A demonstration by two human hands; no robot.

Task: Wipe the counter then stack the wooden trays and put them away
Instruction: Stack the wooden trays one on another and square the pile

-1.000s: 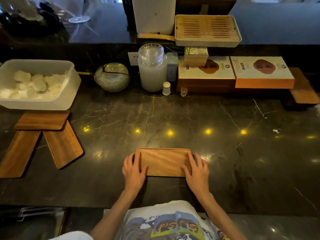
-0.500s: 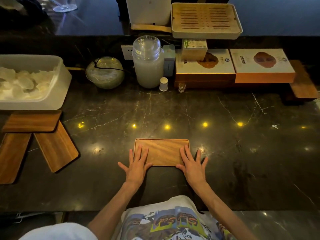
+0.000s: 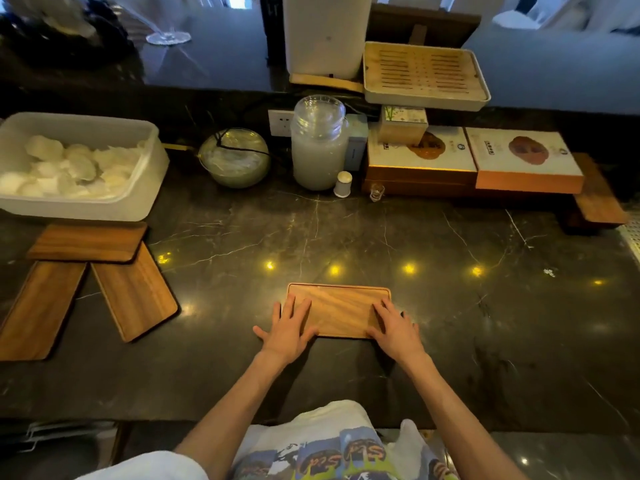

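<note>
A small wooden tray [image 3: 341, 308] lies flat on the dark marble counter [image 3: 450, 306] right in front of me. My left hand [image 3: 289, 329] rests with spread fingers on the tray's left near corner. My right hand [image 3: 393, 329] lies the same way on its right near corner. Neither hand grips anything. Three more wooden trays lie at the left: one crosswise [image 3: 88, 241] on top, with two long ones [image 3: 38, 306] [image 3: 133, 294] fanning out from under it. Another wooden tray [image 3: 601, 199] sits at the far right under the boxes.
A white plastic tub [image 3: 145, 181] with pale pieces stands at the back left. Along the back wall are a glass bowl [image 3: 235, 157], a large glass jar [image 3: 318, 147], a small white cup [image 3: 343, 183], stacked boxes [image 3: 526, 161] and a slatted tea tray [image 3: 424, 76].
My fingers went from curled around the tray's ends to spread flat on its near corners. The tray stays where it was; the view shifted a little.
</note>
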